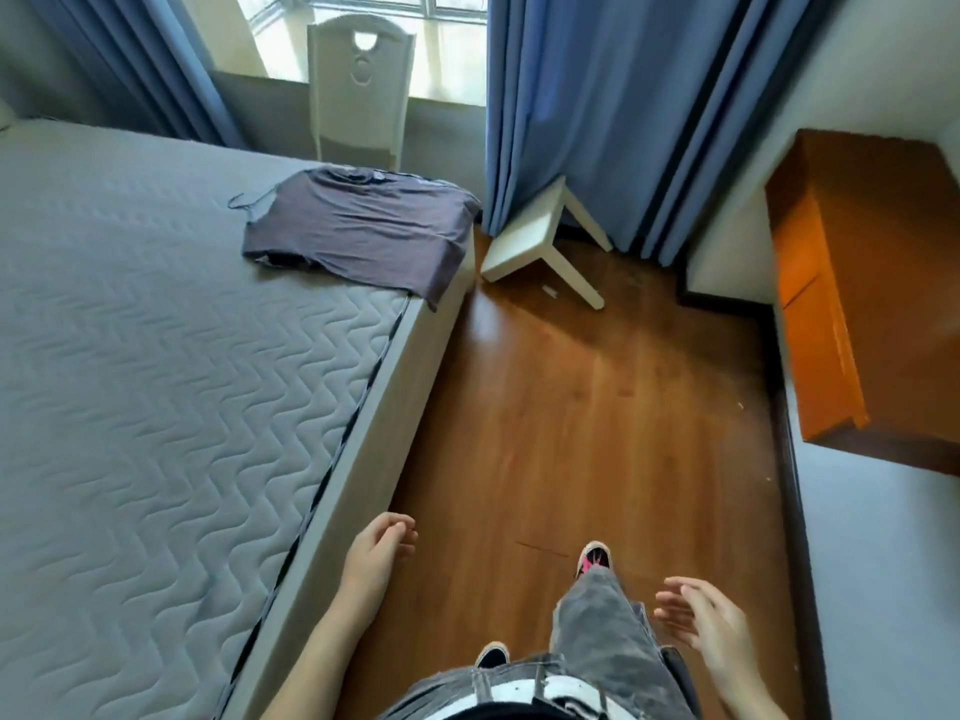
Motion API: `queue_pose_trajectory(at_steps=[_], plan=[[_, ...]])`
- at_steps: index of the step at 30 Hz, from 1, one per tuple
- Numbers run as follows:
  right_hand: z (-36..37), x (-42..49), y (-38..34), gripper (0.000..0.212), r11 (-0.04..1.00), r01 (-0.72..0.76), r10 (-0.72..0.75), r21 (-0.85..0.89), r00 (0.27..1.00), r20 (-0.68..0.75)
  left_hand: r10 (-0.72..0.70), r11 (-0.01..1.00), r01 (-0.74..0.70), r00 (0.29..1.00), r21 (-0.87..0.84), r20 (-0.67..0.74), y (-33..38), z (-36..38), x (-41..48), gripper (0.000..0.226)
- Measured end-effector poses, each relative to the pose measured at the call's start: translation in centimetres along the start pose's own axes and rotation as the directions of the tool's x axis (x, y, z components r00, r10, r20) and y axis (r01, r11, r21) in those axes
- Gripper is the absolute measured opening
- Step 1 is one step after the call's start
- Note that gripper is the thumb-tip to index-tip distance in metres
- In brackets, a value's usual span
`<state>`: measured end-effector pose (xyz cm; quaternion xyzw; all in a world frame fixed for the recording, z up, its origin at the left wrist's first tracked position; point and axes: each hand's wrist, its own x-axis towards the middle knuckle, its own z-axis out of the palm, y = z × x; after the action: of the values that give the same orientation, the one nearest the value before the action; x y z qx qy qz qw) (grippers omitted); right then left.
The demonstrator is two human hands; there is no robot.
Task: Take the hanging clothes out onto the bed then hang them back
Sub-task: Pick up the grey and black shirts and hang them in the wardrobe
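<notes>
L hand (376, 556), R hand (711, 631) loose; shirt (358, 226) on bed (156, 356).

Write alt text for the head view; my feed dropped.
A dark shirt lies on the far corner of the bed, one edge overhanging. The person stands beside it on a wooden floor, left hand and right hand both empty.

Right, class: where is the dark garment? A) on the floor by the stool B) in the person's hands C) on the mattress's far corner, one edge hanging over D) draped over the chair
C: the dark garment lies spread on the mattress corner, one edge drooping over.
</notes>
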<state>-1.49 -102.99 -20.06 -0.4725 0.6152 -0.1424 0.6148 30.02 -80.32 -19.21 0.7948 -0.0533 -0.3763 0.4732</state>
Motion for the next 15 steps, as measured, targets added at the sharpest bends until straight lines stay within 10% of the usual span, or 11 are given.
queue_pose_trajectory(at_steps=[15], plan=[[12.6, 32.2, -31.7, 0.025, 0.911, 0.253, -0.066, -0.326, 0.869, 0.490, -0.306, 0.912, 0.138, 0.856, -0.387, -0.416, 12.6, 10.9, 14.1, 0.024]])
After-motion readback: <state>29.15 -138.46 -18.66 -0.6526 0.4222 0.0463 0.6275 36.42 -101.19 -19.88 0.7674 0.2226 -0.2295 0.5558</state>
